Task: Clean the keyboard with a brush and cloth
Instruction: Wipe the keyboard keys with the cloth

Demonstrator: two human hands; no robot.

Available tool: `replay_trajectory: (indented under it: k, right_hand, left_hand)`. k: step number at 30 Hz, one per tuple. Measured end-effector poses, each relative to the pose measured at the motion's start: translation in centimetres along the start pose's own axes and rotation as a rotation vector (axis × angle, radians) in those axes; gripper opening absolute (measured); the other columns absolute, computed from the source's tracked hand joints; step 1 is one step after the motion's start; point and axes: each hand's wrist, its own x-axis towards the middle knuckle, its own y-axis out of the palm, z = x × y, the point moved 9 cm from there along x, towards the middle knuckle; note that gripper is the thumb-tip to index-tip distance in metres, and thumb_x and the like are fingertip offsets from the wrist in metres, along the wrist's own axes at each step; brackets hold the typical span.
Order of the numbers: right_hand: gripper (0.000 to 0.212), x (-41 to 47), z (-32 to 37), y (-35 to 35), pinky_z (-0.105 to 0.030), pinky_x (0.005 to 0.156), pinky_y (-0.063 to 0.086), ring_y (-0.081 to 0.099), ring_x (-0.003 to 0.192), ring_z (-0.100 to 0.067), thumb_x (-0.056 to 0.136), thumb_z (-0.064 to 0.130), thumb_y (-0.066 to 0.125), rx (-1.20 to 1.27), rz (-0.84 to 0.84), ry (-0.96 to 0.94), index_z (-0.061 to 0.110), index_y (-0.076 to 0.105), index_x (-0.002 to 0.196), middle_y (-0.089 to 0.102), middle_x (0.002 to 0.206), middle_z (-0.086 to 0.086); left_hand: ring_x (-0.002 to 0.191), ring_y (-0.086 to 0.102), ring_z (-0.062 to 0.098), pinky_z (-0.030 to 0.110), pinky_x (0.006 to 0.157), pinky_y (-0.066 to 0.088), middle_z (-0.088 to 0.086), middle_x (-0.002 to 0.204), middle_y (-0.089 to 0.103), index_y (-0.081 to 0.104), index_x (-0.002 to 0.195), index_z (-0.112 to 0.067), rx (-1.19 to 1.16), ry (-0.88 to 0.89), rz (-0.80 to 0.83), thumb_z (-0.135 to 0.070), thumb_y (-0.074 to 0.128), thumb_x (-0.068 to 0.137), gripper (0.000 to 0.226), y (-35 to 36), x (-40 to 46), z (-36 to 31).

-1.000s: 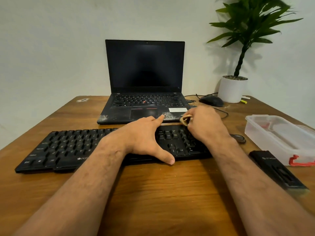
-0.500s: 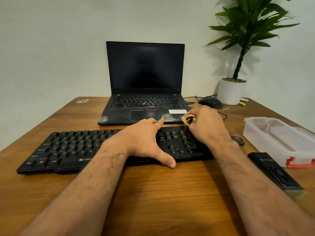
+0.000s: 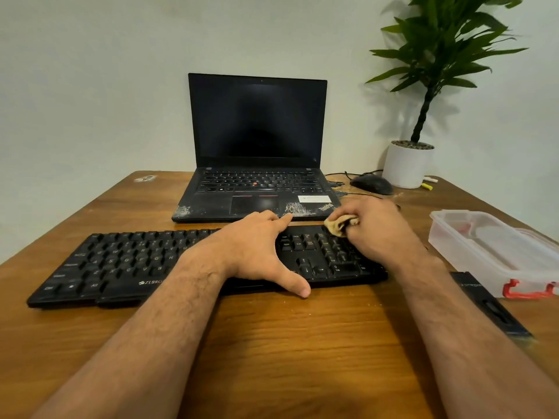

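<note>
Right hand (image 3: pixel 375 228) has its grip curled round a wadded tan cloth (image 3: pixel 338 225), pressing it on the far right keys of the black keyboard (image 3: pixel 130 261). Left hand (image 3: pixel 257 249) lies flat, fingers spread, on the keyboard's middle, on the wooden desk (image 3: pixel 272 343).

Soft, even indoor light casts the plant (image 3: pixel 447 52)'s shadow toward 9 o'clock on the wall (image 3: pixel 90 86), with wide-angle bending and slight blur at the edges.
</note>
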Motion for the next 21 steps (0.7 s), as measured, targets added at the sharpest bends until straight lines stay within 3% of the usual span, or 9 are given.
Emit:
replay_trajectory:
  k: [5,8,10,14,16,18,19,21]
  right_hand:
    - [0.025,0.4,-2.6,-0.9,-0.041,0.093,0.056,0.063,0.099,-0.019,0.095,0.016,0.062,-0.126,-0.075,0.203,0.024,0.073,0.116,0.07,0.106,-0.003]
    - [0.03,0.2,-1.7,-1.4,-0.035,0.098,0.052,0.057,0.102,-0.009,0.092,0.012,0.068,0.08,-0.103,0.095,0.03,0.074,0.115,0.063,0.108,0.012]
    - [0.033,-0.1,-0.6,-0.3,-0.031,0.1,0.048,0.05,0.103,-0.004,0.093,0.008,0.065,0.1,-0.032,0.032,0.031,0.074,0.115,0.059,0.11,0.014]
    - [0.027,0.0,-1.8,-0.8,-0.036,0.096,0.053,0.06,0.103,-0.016,0.095,0.012,0.062,-0.006,-0.073,0.169,0.026,0.072,0.115,0.07,0.119,-0.003]
    - [0.035,-0.5,-1.3,-1.3,-0.03,0.096,0.052,0.059,0.106,-0.009,0.093,0.008,0.064,0.114,-0.105,0.112,0.028,0.071,0.121,0.068,0.127,-0.001]
    - [0.044,-1.4,0.7,-0.5,-0.016,0.089,0.049,0.056,0.103,-0.001,0.091,0.002,0.064,0.187,-0.012,-0.023,0.032,0.07,0.123,0.065,0.13,0.005]
    - [0.045,-1.7,1.8,0.4,-0.015,0.09,0.047,0.057,0.106,-0.002,0.091,0.002,0.063,0.141,0.057,-0.078,0.033,0.071,0.122,0.066,0.13,0.006]
    - [0.039,-1.7,2.3,1.2,-0.027,0.099,0.048,0.058,0.114,-0.013,0.093,0.006,0.063,-0.046,0.098,-0.094,0.032,0.072,0.121,0.067,0.127,0.003]
  left_hand:
    - [0.141,0.029,0.014,0.045,0.117,0.034,-0.009,0.157,0.027,0.007,0.161,-0.031,-0.002,0.005,0.0,-0.084,0.076,0.049,0.142,0.1,-0.1,-0.1]
    - [0.142,0.029,0.015,0.045,0.118,0.033,-0.009,0.159,0.026,0.006,0.161,-0.031,0.001,0.006,0.004,-0.083,0.076,0.05,0.141,0.1,-0.1,0.0]
    - [0.142,0.03,0.015,0.044,0.118,0.033,-0.009,0.159,0.026,0.006,0.161,-0.03,0.011,0.008,-0.004,-0.085,0.075,0.049,0.142,0.1,-0.1,0.0]
    - [0.145,0.028,0.018,0.045,0.12,0.03,-0.008,0.161,0.025,0.006,0.161,-0.029,0.011,0.001,-0.018,-0.088,0.073,0.047,0.144,0.2,-0.2,0.2]
    - [0.147,0.025,0.02,0.045,0.122,0.026,-0.007,0.163,0.024,0.006,0.161,-0.028,0.019,-0.005,-0.017,-0.088,0.071,0.048,0.144,0.2,-0.4,0.1]
    - [0.149,0.022,0.022,0.043,0.124,0.018,-0.006,0.164,0.023,0.006,0.161,-0.026,0.027,-0.004,-0.025,-0.086,0.072,0.052,0.141,0.1,-0.5,-0.1]
    - [0.15,0.021,0.021,0.041,0.125,0.014,-0.005,0.164,0.023,0.006,0.161,-0.024,0.029,-0.006,-0.028,-0.085,0.072,0.054,0.14,0.1,-0.6,-0.2]
    - [0.15,0.021,0.02,0.04,0.125,0.007,-0.004,0.164,0.023,0.007,0.162,-0.023,0.028,-0.008,-0.031,-0.084,0.073,0.055,0.139,0.0,-0.6,-0.3]
